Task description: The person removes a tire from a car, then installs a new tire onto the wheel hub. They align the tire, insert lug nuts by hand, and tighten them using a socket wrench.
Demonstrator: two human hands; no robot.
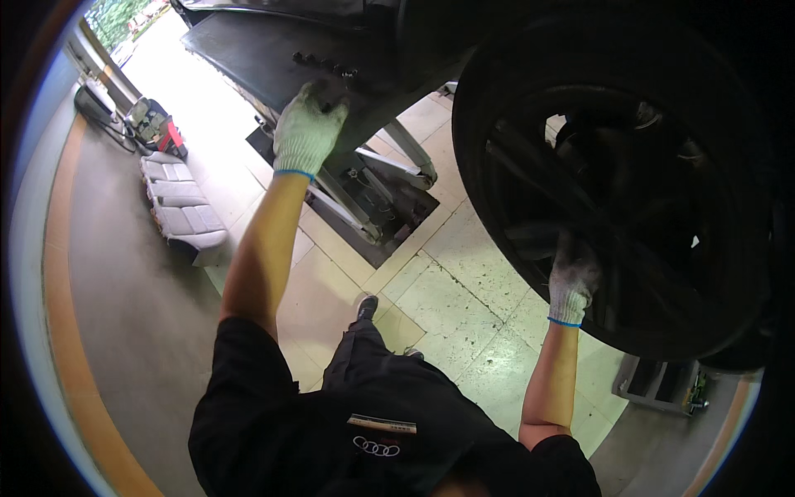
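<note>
On the right, a large dark car wheel (613,217) with a tyre and several spokes hangs under the raised car. My right hand (573,277), in a white knit glove with a blue cuff, is closed at a lower spoke; its fingertips fade into shadow. In the same kind of glove, my left hand (310,128) reaches over a dark flat panel (248,45) under the car. Its thumb and fingers are apart, their tips darkened. Just beyond them, several small dark wheel bolts (327,65) lie in a row on the panel.
Light metal lift arms (397,170) stand over a dark floor recess (397,228) below the panel. A removed grey car seat (184,199) lies at the left, with loose parts (153,124) behind it. A grey tool box (658,383) sits at the lower right.
</note>
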